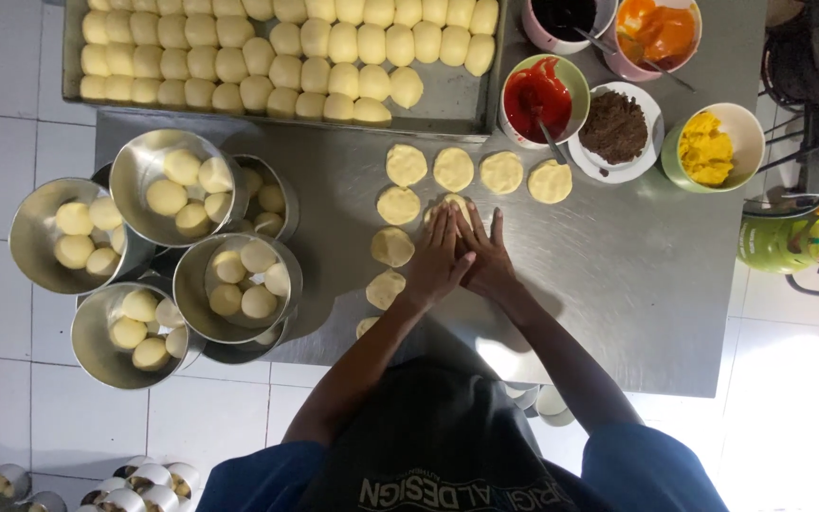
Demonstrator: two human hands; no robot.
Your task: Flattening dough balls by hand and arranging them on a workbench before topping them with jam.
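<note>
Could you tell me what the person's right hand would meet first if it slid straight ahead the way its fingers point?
The right hand presses a dough disc with the left hand. Straight ahead, it would likely first meet the flattened disc in the row beyond, then the tray.

A brushed steel table (637, 284) stands on a white tiled floor (11, 76), with bright light glaring at right.

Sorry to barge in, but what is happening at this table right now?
A person presses both hands, left hand and right hand, onto a dough piece on the steel table. Flattened rounds lie around them. A tray of dough balls, filling bowls and metal tins stand nearby.
</note>
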